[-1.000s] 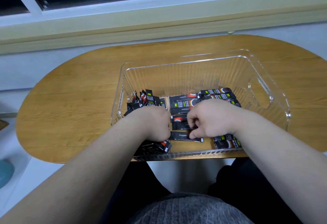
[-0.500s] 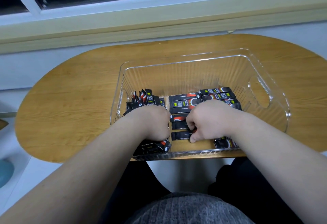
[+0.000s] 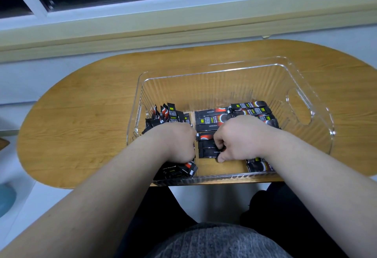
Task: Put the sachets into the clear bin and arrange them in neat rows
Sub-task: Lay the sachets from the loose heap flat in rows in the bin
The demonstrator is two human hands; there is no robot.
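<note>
A clear bin [image 3: 312, 102] stands on the oval wooden table [image 3: 85, 115], with black sachets laid in rows inside. My left hand [image 3: 177, 141] is curled down over the left row of sachets [image 3: 173, 115], some of them standing on edge; its fingertips are hidden. My right hand [image 3: 240, 137] pinches the nearest flat sachet [image 3: 208, 152] of the middle row between thumb and curled fingers. More sachets [image 3: 248, 111] lie stacked at the right, behind my right hand, and a few [image 3: 258, 166] lie by the bin's near wall.
The far half of the bin holds nothing. A handle cut-out [image 3: 299, 109] opens in the bin's right wall. A window sill [image 3: 183, 31] runs behind the table. The table's near edge is just past the bin's near wall.
My right hand has slid the nearest middle sachet away from me, tight against the sachets behind it. My left hand has stayed on the left row.
</note>
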